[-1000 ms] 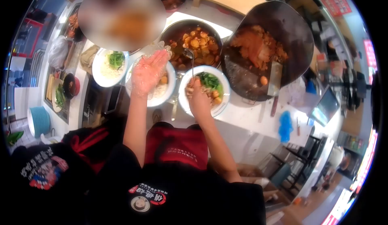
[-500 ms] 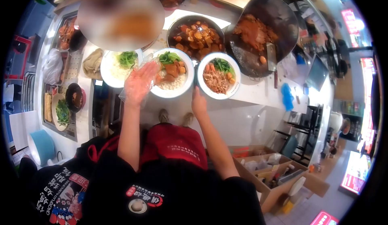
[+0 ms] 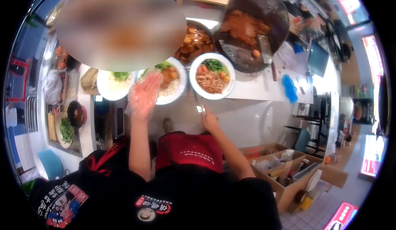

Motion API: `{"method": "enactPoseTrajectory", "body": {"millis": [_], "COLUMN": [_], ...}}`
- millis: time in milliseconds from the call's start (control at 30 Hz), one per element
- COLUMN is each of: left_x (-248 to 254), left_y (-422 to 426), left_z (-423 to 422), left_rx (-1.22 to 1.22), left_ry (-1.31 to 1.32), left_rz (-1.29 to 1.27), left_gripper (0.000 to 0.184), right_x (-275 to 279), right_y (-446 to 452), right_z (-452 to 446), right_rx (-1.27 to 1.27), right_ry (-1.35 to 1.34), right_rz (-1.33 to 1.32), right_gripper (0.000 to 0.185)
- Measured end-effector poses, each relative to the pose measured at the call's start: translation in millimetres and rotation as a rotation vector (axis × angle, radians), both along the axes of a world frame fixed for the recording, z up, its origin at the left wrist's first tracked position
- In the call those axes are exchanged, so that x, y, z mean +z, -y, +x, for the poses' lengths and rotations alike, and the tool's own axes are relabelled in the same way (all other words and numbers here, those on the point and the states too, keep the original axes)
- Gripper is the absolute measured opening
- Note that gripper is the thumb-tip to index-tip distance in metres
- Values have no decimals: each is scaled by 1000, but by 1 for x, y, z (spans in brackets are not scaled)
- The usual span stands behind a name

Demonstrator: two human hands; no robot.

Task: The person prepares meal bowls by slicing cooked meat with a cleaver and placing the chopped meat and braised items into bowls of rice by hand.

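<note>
My left hand (image 3: 143, 96), in a clear plastic glove, is held flat with fingers stretched out. It overlaps the left edge of the middle plate (image 3: 180, 95), which holds rice, greens and braised chunks. My right hand (image 3: 209, 118) is closed around the near end of a thin handle (image 3: 196, 100), below the right plate (image 3: 210, 95). What the handle belongs to is hidden. Minced meat, greens and chunks lie on the right plate. At the left, another plate (image 3: 110, 98) with rice and greens is partly covered by a blurred patch.
A pan of dark stew (image 3: 197, 44) stands behind the plates. Right of it sits a large wok (image 3: 264, 11) with meat and a cleaver (image 3: 265, 50). A blue cloth-like item (image 3: 290, 88) lies on the counter (image 3: 258, 91). A partitioned cardboard box (image 3: 284, 190) is at lower right.
My right hand has drawn back from the counter towards my body, exposing more of the handle. My left hand stays by the middle plate. The whole view has shifted slightly.
</note>
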State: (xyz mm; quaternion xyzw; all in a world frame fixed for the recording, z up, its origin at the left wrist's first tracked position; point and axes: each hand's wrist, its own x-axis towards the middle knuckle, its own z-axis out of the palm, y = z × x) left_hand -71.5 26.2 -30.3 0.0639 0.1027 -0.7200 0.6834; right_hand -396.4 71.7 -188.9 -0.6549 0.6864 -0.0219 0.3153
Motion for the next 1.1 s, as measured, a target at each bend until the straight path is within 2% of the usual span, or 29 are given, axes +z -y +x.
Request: {"method": "enactPoseTrajectory", "body": {"millis": [67, 100, 133, 167, 200, 233, 267, 300, 367, 400, 433, 467, 500, 567, 633, 667, 700, 733, 767, 800, 867, 900, 967, 1000, 1033, 1100], "left_x": [12, 13, 13, 12, 7, -8, -12, -13, 2, 14, -50, -93, -89, -80, -101, -115, -112, -93, -75, -77, -86, -90, -97, -93, -89, -88], "left_y": [17, 29, 43, 59, 75, 93, 114, 136, 180, 201, 238, 260, 272, 298, 321, 328, 336, 338, 338, 338, 340, 339, 333, 325, 322, 320], "left_z": [-41, -64, -87, -110, -142, -170, -206, -248, -327, -371, -396, -426, -450, -490, -506, -511, -510, -513, -515, -511, -506, -506, -507, -511, -516, -514], "left_rx": [55, 31, 36, 49, 54, 25, -35, -87, -315, -285, -288, -142, -141, 74, 21, 29, -134, -212, -302, -313, -165, -160, 139, 127, 132, 63], "left_ry": [65, 60, 194, 330, 611, 775, 1005, 1237, 1998, 1717, 1739, 1803, 1806, 2383, 2420, 2563, 2526, 2617, 2696, 2706, 2736, 2733, 2546, 2488, 2478, 2315], "left_rz": [68, 64, 103, 138, 7, -31, 31, 103, 132, 98, -12, -136, -104, -156, -151, -128, -161, -199, -257, -225, -566, -558, -228, 7, 1, 253], "left_gripper": [57, 57, 54, 52, 48, 44, 42, 40, 38, 43, 48, 51, 51, 44, 38, 28, 24, 22, 21, 21, 28, 28, 35, 42, 42, 44], "right_x": [0, -2, -3, 2, 12, 43, 71, 67, 47, 20, -3, 16, 0, -3, 18, 29, 40, 41, 36, 30, 9, 14, 35, 39, 42, 47], "right_y": [11, 20, 29, 47, 71, 103, 144, 181, 233, 260, 296, 319, 339, 355, 358, 359, 358, 359, 362, 367, 373, 374, 375, 374, 372, 370], "right_z": [-54, -93, -134, -181, -227, -268, -304, -335, -388, -409, -425, -427, -437, -456, -460, -460, -461, -459, -454, -452, -452, -454, -459, -461, -464, -459], "right_rx": [-38, -86, -130, -180, -226, -381, -531, -524, -222, -189, -155, -319, -425, -375, -439, -392, -502, -628, -606, -599, -616, -612, -504, -507, -510, -599], "right_ry": [0, 62, 124, 69, 13, 79, 149, 161, -327, -194, -61, 343, 786, 969, 1074, 1072, 1163, 1246, 1240, 1259, 1270, 1262, 1215, 1155, 1150, 1218], "right_rz": [-1, -105, -210, -349, -488, -461, -432, -434, -603, -536, -481, -57, 287, 591, 814, 850, 918, 989, 1030, 1035, 1032, 1032, 1054, 1025, 1015, 960], "right_gripper": [45, 47, 49, 50, 52, 56, 60, 60, 67, 70, 73, 66, 47, 32, 31, 31, 31, 32, 32, 33, 39, 39, 43, 47, 47, 47]}}
